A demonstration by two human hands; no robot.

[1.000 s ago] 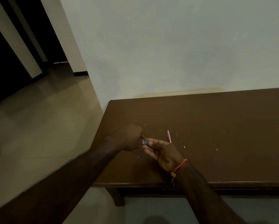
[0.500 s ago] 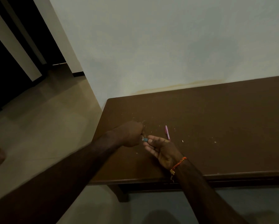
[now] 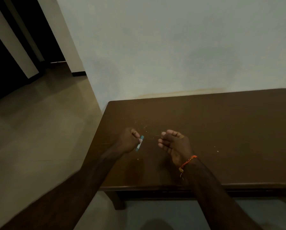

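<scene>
**Left hand holds blue piece over table's near-left part**

Nearest, two bare forearms reach in from 6 o'clock, over the table's [image 3: 221,130] front edge. An orange thread band [image 3: 187,162] circles the right wrist.

The left hand [image 3: 129,143] is curled tight and pinches a small blue piece [image 3: 140,143] between thumb and fingers. The piece sticks out at the hand's 3 o'clock side, standing on end with its top tipped toward 1 o'clock, just above the near-left part of the table. Whether its lower end touches the wood I cannot tell.

The right hand [image 3: 175,145] hangs at 3 o'clock from the piece, near it but apart. Its palm faces left and its fingers [image 3: 162,144] are loosely bent, with nothing seen in them.

Pale specks [image 3: 145,126] dot the wood at 12 o'clock from the piece, and a few more lie at 3 o'clock from the right hand.

Beyond, the table's far edge meets a pale wall [image 3: 172,47]. A tiled floor [image 3: 39,130] spreads at 9 o'clock, and a dark doorway [image 3: 6,47] stands at 10 o'clock.
</scene>
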